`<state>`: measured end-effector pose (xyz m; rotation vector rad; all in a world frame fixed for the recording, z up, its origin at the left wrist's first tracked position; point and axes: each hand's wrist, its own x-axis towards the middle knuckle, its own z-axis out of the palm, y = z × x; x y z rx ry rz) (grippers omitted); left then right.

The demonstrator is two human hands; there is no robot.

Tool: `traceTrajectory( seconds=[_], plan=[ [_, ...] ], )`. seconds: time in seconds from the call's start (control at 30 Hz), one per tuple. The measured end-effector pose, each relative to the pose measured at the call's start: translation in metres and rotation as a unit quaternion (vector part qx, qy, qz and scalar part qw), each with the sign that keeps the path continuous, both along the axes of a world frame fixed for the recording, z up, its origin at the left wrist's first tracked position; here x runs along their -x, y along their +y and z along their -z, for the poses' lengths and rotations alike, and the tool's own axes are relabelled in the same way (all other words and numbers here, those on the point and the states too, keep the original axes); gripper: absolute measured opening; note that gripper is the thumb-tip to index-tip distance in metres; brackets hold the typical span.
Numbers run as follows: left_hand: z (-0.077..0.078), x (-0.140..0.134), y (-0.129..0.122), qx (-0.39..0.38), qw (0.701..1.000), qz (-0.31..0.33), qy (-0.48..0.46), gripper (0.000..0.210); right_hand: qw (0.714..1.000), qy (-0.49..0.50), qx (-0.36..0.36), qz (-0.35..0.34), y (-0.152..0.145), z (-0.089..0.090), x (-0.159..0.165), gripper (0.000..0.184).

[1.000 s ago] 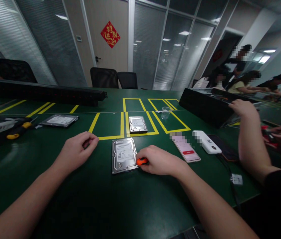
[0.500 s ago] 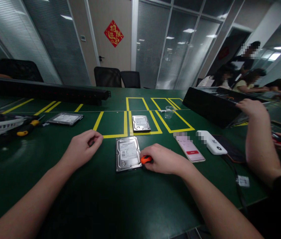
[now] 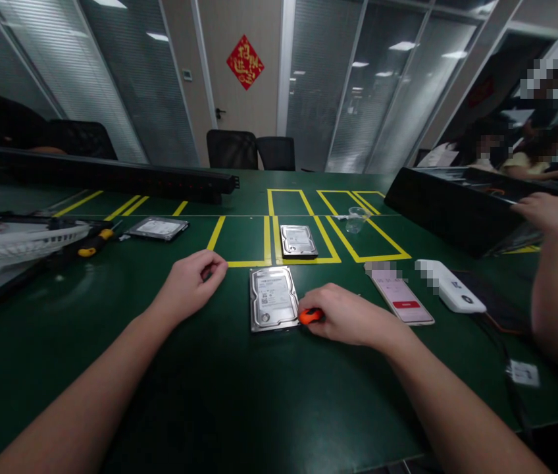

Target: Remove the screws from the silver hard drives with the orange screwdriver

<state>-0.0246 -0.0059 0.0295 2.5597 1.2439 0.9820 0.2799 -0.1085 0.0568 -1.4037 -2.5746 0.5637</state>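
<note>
Far left on the green desk [image 3: 239,395]: white basket [image 3: 17,240], blurred, w/ a yellow-handled screwdriver [image 3: 92,244] just beside it. Next to that a thin silver drive [image 3: 158,228] lies flat, near the long black bar [image 3: 111,176] running along the back of the desk.

Left hand [image 3: 191,284] rests on the desk, fingers curled loosely into a narrow fist, holding nothing that can be seen; it sits just left of the big hard drive, not touching it, close to the yellow tape corner [image 3: 239,263].

Center: big hard drive [image 3: 273,307] lies flat, label up, just below the taped squares. A smaller hard drive [image 3: 299,240] sits inside the middle taped square, further back. Clear plastic cup [image 3: 356,220] stands in the square to the right of it.

Right hand [image 3: 345,315] is closed around an orange-handled tool [image 3: 310,316]; only the orange end shows, right at the big hard drive's lower right corner. Can't tell if the tip touches the drive.

Further right: phone [image 3: 400,299] w/ lit screen, then a white device [image 3: 451,294], both flat on the desk. Black tray [image 3: 451,210] behind them. Far right, another person's hand [image 3: 545,210] rests on that tray's edge, forearm coming down the frame edge.
</note>
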Motion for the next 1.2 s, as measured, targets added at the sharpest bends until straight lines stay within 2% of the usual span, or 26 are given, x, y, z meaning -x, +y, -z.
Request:
traceTrajectory(
  seconds=[0.9, 1.2],
  plan=[
    [-0.001, 0.0005, -0.0008, 0.028, 1.0, -0.004, 0.008, 0.02, 0.999, 0.031, 0.038, 0.001, 0.0028, 0.0012, -0.005, 0.01],
    [0.0003, 0.0004, 0.0003, 0.015, 1.0, -0.008, 0.008, 0.02, 0.999, 0.025, 0.036, 0.007, 0.0024, -0.0003, -0.0029, 0.01]
  ],
)
